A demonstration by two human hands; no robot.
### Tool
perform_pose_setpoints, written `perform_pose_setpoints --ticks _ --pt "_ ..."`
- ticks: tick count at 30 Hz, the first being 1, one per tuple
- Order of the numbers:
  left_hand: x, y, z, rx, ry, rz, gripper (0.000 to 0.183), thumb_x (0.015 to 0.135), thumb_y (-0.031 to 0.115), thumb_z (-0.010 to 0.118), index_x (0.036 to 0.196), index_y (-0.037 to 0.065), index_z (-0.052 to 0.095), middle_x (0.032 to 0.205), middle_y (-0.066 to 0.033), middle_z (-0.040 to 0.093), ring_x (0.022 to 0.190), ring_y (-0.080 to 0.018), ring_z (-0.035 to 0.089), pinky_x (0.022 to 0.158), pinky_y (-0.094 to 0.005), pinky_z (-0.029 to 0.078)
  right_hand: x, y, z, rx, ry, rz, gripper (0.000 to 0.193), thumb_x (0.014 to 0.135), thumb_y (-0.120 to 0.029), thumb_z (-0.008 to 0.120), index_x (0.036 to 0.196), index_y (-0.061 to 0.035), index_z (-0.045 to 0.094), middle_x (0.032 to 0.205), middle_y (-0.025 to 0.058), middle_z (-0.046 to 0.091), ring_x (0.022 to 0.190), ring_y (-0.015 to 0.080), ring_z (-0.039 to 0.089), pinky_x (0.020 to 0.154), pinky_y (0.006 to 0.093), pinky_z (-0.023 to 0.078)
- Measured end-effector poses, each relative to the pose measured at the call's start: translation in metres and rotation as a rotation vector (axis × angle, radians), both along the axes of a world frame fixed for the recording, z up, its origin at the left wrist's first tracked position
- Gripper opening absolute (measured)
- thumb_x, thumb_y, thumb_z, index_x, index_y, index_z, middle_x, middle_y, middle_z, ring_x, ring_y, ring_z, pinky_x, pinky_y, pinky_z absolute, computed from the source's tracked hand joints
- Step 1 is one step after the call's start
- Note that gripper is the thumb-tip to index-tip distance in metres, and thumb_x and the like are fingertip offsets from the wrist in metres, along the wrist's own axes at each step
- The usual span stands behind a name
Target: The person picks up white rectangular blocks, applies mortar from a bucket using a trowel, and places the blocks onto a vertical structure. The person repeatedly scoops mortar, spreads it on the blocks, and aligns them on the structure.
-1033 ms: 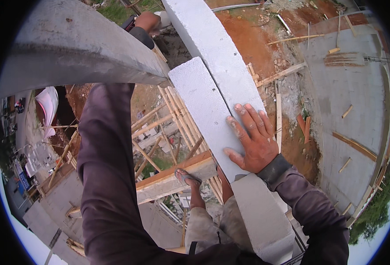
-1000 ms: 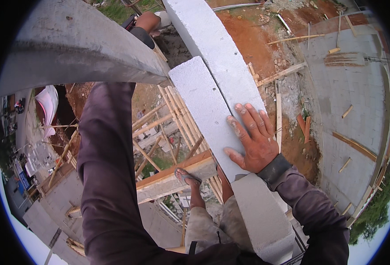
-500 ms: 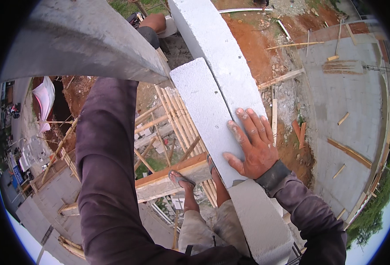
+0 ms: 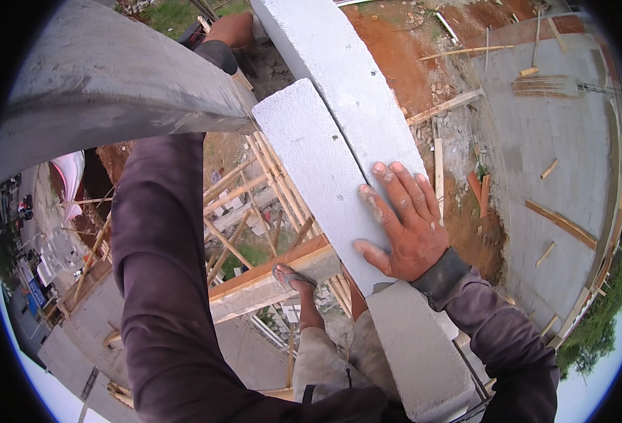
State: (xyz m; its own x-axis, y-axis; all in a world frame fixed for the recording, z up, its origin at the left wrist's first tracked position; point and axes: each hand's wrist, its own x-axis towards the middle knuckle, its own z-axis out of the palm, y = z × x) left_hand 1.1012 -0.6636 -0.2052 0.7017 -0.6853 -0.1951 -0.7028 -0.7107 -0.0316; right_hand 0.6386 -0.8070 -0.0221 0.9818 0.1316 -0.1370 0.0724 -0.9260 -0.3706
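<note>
My right hand (image 4: 411, 229) lies flat with its fingers spread on top of the light grey blocks. Its palm and thumb rest on the nearer block (image 4: 304, 141), and its fingertips reach across the narrow gap onto the long block (image 4: 346, 70) alongside. My left arm passes behind a concrete column (image 4: 134, 77). Beyond it, my left hand (image 4: 230, 32) is curled closed beside dark grey wet-looking material (image 4: 274, 63); whatever it grips is hidden. A greyer block (image 4: 420, 352) sits at the near end of the row, close to my body.
My sandalled foot (image 4: 297, 276) stands on a wooden-edged beam (image 4: 268, 282) high above the ground. Bamboo scaffolding (image 4: 282, 176) spreads below on the left. Far down to the right lie a concrete slab (image 4: 515, 155), scattered timber and red soil (image 4: 381, 56).
The view has shifted slightly, so the column and blocks appear further left. A pale flat piece beside my left hand has gone from sight. My right hand stays flat on the blocks.
</note>
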Motion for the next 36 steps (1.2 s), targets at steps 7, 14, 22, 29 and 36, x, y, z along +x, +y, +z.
perform_pose_setpoints --ticks 7,14,22,29,36 --pt "0.009 -0.009 0.0 -0.055 0.246 -0.035 0.048 0.067 0.023 0.078 0.109 0.002 0.067 0.099 -0.0235 0.07 0.092 -0.041 0.068 0.082 -0.047 0.055 0.0 0.001 -0.002 -0.001 -0.007 -0.006 0.071 0.086 -0.049 0.064 0.145 -0.014 0.045 0.155 0.016 0.031 0.146 0.033 0.024 0.119 0.0507 0.018" --pt "-0.012 -0.006 0.014 -0.102 0.16 -0.037 0.055 0.063 0.024 0.08 0.11 0.0 0.066 0.099 -0.0255 0.069 0.096 -0.04 0.067 0.082 -0.046 0.055 0.0 0.001 -0.003 -0.026 -0.006 -0.005 0.072 0.084 -0.049 0.066 0.145 -0.0146 0.046 0.155 0.0154 0.032 0.146 0.0328 0.025 0.119 0.0505 0.017" --pt "-0.003 0.0 -0.001 -0.093 0.168 -0.011 0.052 0.06 0.026 0.082 0.101 -0.002 0.068 0.094 -0.0266 0.068 0.095 -0.0399 0.068 0.08 -0.0464 0.055 -0.001 0.001 -0.006 -0.025 -0.026 -0.011 0.071 0.085 -0.049 0.065 0.144 -0.0155 0.046 0.155 0.0147 0.033 0.146 0.0327 0.026 0.119 0.0513 0.018" --pt "0.006 0.0 -0.005 -0.171 0.03 -0.017 0.05 0.064 0.023 0.077 0.105 -0.003 0.065 0.092 -0.0272 0.068 0.092 -0.0412 0.067 0.078 -0.0484 0.054 -0.002 0.0 -0.006 -0.015 -0.008 -0.009 0.069 0.086 -0.049 0.064 0.145 -0.0165 0.045 0.156 0.0138 0.031 0.147 0.0316 0.024 0.119 0.0506 0.018" --pt "0.002 -0.004 0.006 -0.285 -0.015 0.009 0.048 0.068 0.021 0.073 0.108 -0.003 0.063 0.091 -0.0277 0.067 0.091 -0.0423 0.066 0.077 -0.0498 0.053 -0.001 -0.001 -0.005 0.001 -0.011 -0.012 0.071 0.086 -0.049 0.065 0.146 -0.0168 0.043 0.156 0.0128 0.03 0.147 0.03 0.023 0.119 0.0499 0.018"
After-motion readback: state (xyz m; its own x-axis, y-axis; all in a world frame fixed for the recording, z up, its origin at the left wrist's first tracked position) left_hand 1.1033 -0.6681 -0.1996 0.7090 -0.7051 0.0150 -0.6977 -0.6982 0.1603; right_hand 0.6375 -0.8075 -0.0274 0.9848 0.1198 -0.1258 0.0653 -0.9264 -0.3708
